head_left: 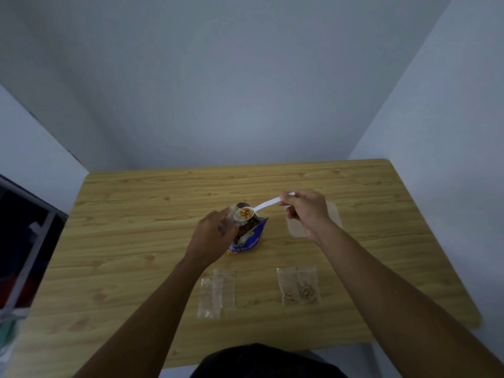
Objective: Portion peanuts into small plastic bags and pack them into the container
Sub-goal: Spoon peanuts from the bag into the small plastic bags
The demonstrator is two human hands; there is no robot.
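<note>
A blue peanut packet (pixel 252 238) stands open in the middle of the wooden table (pixel 136 203). My left hand (pixel 210 238) holds a small clear bag (pixel 233 214) upright just above the packet. My right hand (pixel 305 211) pinches the handle of a white plastic spoon (pixel 261 207), whose bowl carries peanuts at the bag's mouth. Two filled bags (pixel 298 286) lie side by side at the front right. Two empty bags (pixel 216 293) lie overlapping at the front centre. A clear container (pixel 336 216) sits flat behind my right hand, partly hidden by it.
The table stands in a corner between pale walls. To its left is a dark shelf or rack (pixel 24 241) with a metal frame. Bare wood spreads along the table's back and left side.
</note>
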